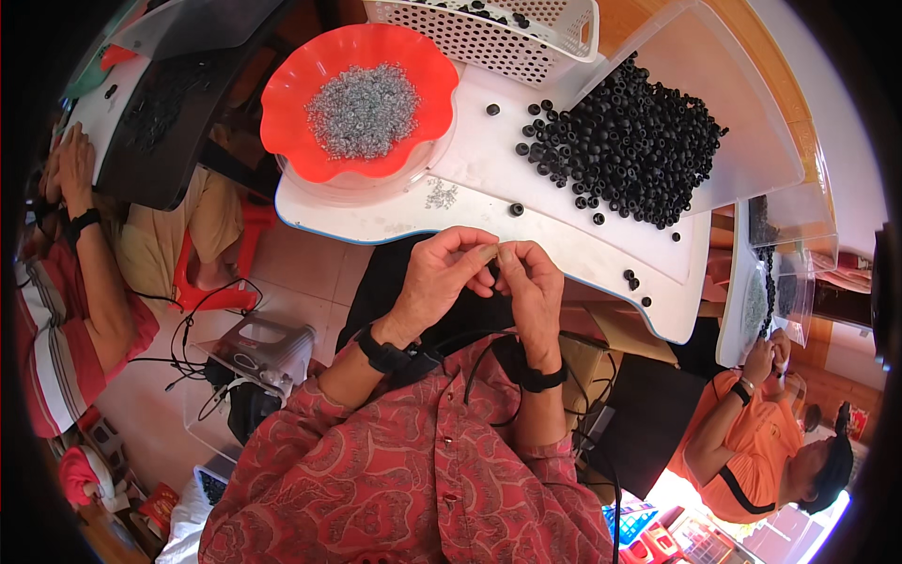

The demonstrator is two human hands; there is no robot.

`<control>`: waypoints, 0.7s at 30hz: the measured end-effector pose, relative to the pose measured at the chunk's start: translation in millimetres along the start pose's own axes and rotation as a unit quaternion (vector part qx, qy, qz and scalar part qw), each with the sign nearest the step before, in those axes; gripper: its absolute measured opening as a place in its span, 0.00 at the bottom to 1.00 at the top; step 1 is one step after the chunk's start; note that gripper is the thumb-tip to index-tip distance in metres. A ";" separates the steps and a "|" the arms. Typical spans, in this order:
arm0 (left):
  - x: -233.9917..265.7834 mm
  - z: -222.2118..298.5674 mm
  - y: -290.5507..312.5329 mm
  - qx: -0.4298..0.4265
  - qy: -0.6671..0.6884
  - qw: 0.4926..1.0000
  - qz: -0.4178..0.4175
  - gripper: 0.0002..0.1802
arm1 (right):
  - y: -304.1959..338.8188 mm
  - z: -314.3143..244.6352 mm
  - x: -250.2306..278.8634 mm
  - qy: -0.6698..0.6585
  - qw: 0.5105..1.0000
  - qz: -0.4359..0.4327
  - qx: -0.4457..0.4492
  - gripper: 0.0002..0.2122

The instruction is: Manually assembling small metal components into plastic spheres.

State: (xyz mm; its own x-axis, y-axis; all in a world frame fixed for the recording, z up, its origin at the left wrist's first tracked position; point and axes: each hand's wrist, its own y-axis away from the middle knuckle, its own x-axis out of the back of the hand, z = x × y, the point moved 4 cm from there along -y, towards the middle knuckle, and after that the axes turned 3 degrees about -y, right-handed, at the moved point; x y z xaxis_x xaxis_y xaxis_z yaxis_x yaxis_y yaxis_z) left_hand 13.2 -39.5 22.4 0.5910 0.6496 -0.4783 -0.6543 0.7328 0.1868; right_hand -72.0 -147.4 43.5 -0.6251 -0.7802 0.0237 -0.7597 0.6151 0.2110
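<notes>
My left hand (434,284) and my right hand (532,289) meet at the fingertips, just off the front edge of the white table (352,214). Thumbs and forefingers are pinched together. Something small and dark may be between them, but the fingers mostly hide it. Beyond my right hand, many small round black caps with holes (629,141) spread from a tilted clear plastic bin (759,146). A wavy-rimmed red bowl (282,99), full of tiny clear pieces (362,111), stands beyond my left hand. A few clear pieces (441,195) lie loose on the tabletop.
At the back stands a white perforated basket (489,42) with black pieces inside. Single black caps (516,210) lie near the table's front. Cables (188,329) hang at lower left, by a red stool (211,282). Other people work at tables on both sides.
</notes>
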 end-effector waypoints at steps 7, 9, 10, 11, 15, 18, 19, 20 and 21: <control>0.5 0.7 -5.0 0.017 0.026 1.000 0.005 0.10 | -0.8 -3.5 -6.9 0.036 0.992 0.052 0.104 0.05; 1.7 0.1 -5.2 0.021 0.022 1.000 0.000 0.10 | -3.6 -1.6 -4.6 -0.003 0.997 0.045 0.064 0.05; 1.9 -2.1 -5.0 0.034 0.052 0.998 -0.005 0.09 | -5.1 1.4 -4.5 -0.042 0.998 0.037 0.023 0.05; 1.2 -4.0 -5.4 0.046 0.081 0.996 -0.012 0.09 | -5.9 2.1 -5.7 -0.042 0.998 0.037 0.023 0.05; -0.5 -6.7 -8.1 0.050 0.108 0.993 0.009 0.10 | -7.3 2.3 -10.9 0.021 0.992 0.084 0.091 0.05; 1.8 -1.2 -12.1 0.015 0.095 0.994 0.056 0.11 | -10.0 6.7 -10.8 0.031 0.988 0.110 0.106 0.05; 5.0 2.1 -13.6 0.011 0.057 0.994 0.092 0.12 | -10.5 8.4 -10.2 0.022 0.987 0.121 0.104 0.05; 8.0 5.3 -15.4 0.006 0.020 0.992 0.128 0.13 | -10.8 7.3 -10.5 0.022 0.987 0.121 0.104 0.05; 9.6 7.0 -17.3 0.006 0.020 0.992 0.128 0.13 | -11.2 6.4 -10.7 0.017 0.988 0.123 0.093 0.06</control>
State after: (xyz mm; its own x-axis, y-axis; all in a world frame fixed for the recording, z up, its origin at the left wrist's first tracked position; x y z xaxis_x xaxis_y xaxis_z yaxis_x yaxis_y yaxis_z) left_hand 33.6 -44.5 20.6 0.3868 0.8059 -0.4482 -0.7742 0.5479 0.3170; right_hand -58.0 -145.2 34.7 -0.7908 -0.6061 0.0846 -0.6075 0.7943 0.0121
